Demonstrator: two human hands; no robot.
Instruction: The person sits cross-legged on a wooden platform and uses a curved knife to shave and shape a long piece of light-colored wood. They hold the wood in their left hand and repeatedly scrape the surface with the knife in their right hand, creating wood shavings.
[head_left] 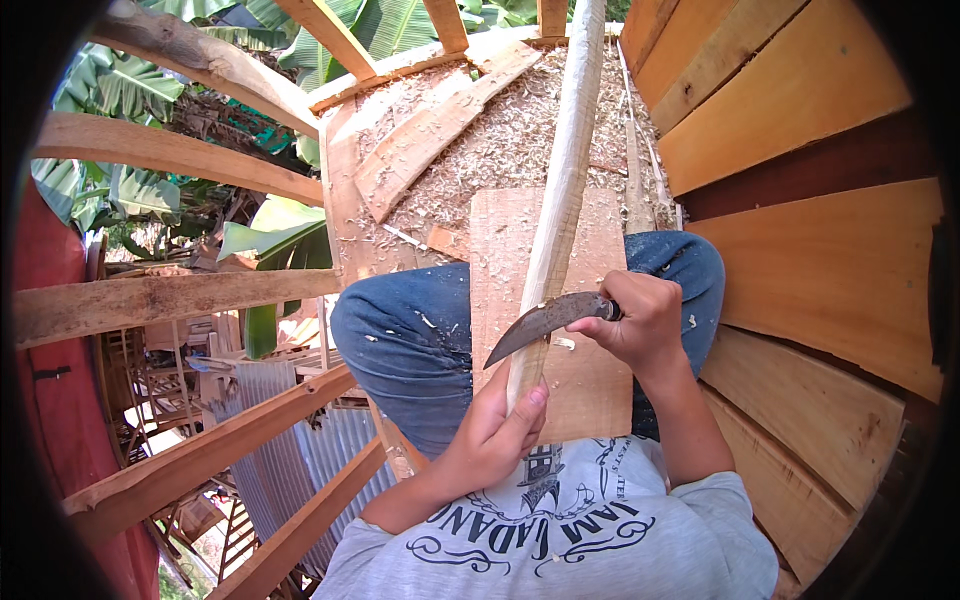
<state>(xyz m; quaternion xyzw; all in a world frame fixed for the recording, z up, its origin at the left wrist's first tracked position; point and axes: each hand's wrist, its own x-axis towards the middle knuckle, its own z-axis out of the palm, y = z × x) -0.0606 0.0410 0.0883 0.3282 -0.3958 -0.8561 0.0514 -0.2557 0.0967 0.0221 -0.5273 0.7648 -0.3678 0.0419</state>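
A long pale wooden pole (565, 180) runs from my lap out past the far edge of the view. My left hand (503, 422) is wrapped round its near end. In my right hand (640, 318) is a knife with a broad, curved, dark blade (545, 322), closed in by the fingers at its handle. The blade lies across the pole just beyond my left hand, its tip pointing left. Beneath the pole, a flat wooden board (590, 400) rests over my lap between my knees. A few shavings cling to the board and my jeans (400, 325).
Wood shavings (520, 120) cover the floor ahead, with a loose plank (440, 135) on them. A slatted wooden railing (190, 290) stands at my left, banana leaves (130, 90) and corrugated roofing (260, 430) beyond it. A plank wall (820, 270) rises close on my right.
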